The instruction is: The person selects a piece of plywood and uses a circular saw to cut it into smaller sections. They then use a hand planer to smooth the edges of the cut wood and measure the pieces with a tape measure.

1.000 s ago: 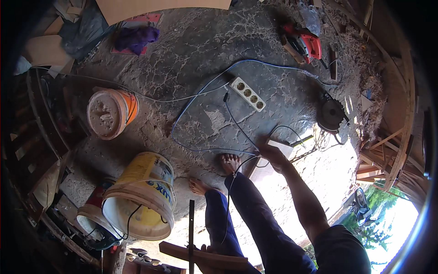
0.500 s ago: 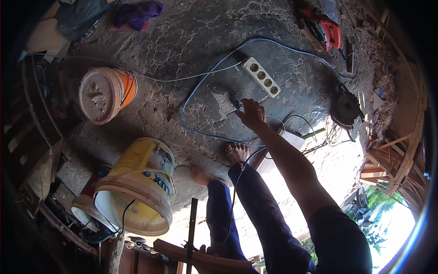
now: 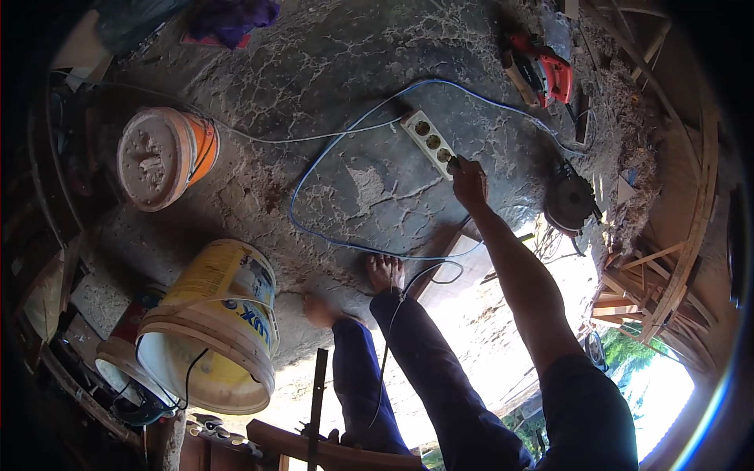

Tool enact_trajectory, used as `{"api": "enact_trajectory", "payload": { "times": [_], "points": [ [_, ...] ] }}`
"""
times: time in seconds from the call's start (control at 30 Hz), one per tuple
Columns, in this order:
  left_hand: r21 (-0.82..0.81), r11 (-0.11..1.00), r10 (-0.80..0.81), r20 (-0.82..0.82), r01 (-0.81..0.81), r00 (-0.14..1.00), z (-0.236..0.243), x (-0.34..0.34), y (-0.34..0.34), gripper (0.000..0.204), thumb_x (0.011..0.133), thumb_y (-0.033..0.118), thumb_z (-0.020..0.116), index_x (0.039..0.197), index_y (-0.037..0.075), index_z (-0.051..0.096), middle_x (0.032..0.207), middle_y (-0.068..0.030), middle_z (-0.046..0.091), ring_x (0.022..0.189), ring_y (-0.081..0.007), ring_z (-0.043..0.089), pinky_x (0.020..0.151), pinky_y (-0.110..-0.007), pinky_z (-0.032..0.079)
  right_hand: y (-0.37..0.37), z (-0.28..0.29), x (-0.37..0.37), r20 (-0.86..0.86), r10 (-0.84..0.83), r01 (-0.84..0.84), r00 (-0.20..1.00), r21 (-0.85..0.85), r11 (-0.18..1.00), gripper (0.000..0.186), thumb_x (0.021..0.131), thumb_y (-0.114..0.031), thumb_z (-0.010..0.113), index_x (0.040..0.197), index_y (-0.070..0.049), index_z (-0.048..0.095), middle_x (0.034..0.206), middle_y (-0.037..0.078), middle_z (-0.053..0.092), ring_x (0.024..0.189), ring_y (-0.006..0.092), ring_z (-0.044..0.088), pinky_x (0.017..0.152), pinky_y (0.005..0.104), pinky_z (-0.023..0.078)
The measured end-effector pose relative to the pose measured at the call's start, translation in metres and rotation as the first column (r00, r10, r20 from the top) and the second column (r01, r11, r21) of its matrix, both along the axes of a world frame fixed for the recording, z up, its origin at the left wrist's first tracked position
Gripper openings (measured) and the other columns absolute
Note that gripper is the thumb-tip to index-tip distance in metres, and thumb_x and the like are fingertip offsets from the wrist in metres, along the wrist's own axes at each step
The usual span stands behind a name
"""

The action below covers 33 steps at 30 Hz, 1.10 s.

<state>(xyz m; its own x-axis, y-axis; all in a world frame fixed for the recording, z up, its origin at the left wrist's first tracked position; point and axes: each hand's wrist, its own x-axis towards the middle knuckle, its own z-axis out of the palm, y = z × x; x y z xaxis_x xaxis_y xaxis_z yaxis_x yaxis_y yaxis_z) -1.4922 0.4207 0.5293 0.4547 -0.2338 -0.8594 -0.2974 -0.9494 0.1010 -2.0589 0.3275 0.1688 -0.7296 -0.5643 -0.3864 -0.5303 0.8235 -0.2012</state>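
White strip: on floor, upper middle, lying aslant; 3 sockets in clear view, lower right end covered by fingers.
Right hand: at lower right end of strip, touching it; fingers bunched together; what they pinch is hidden, can't tell.
Left hand: bottom edge, dark, mostly hidden; fingers show at upper edge of wood; grip can't be told.
Hands: 2, well apart.
Wood: brown, bottom edge, in front of left leg.
Dark bar: thin, crosses wood, top end sticking up past it.
Grey cord: comes from left, ends at upper left end of strip.
Blue cord: wide loop on floor, passes over or under grey cord, can't tell which; runs past toes toward right forearm.
Black cord: hangs along legs, near right foot.
Pale board: right of right foot, partly in glare.
Orange bucket: left, tipped toward camera in view, crusted grey top.
Yellow bucket: lower left, pale rim, black cord piece inside.
Red tool: upper right, on floor.
Round tool: dark disc shape, right, below red tool.
Purple cloth: top left, crumpled, over something red.
Scrap wood: piled along right side.
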Motion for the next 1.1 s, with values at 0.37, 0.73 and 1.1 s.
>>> {"api": "enact_trajectory", "payload": {
  "times": [0.37,0.73,1.1],
  "points": [
    [-0.010,0.998,-0.056,-0.006,0.056,0.998,-0.007,0.027,0.024,0.050,0.108,0.034,0.024,0.149,0.006,0.027,0.140,-0.0123,0.047,0.122,-0.0191,0.054,0.103,-0.031,0.046,-0.038,-0.008,-0.030,-0.079,0.168,-0.148,0.983,0.206,0.967,0.017,0.082,-0.024,0.061,0.095,-0.015,0.069,0.093,0.011,0.073,0.090,0.0335,0.069,0.083,0.0482,0.047],
    [0.023,0.946,0.323,-0.051,-0.323,0.945,-0.002,0.013,-0.010,0.057,0.101,0.052,0.041,0.141,0.010,0.040,0.132,-0.0112,0.051,0.117,-0.0240,0.056,0.085,-0.036,0.057,-0.067,-0.030,-0.031,-0.090,0.106,-0.064,0.990,0.377,0.924,0.045,0.081,-0.030,0.066,0.122,-0.015,0.052,0.101,0.017,0.071,0.100,0.0369,0.067,0.088,0.0490,0.046],
    [-0.257,0.859,0.268,-0.510,-0.442,0.817,0.078,-0.093,-0.067,0.060,0.102,0.052,0.044,0.140,0.005,0.040,0.128,-0.0139,0.055,0.110,-0.0254,0.060,0.085,-0.039,0.056,-0.050,0.252,0.130,0.225,0.385,-0.188,0.895,-0.593,0.783,0.019,0.086,-0.007,0.067,0.104,-0.005,0.063,0.095,0.013,0.064,0.088,0.0309,0.063,0.079,0.0405,0.051]
  ]
}}
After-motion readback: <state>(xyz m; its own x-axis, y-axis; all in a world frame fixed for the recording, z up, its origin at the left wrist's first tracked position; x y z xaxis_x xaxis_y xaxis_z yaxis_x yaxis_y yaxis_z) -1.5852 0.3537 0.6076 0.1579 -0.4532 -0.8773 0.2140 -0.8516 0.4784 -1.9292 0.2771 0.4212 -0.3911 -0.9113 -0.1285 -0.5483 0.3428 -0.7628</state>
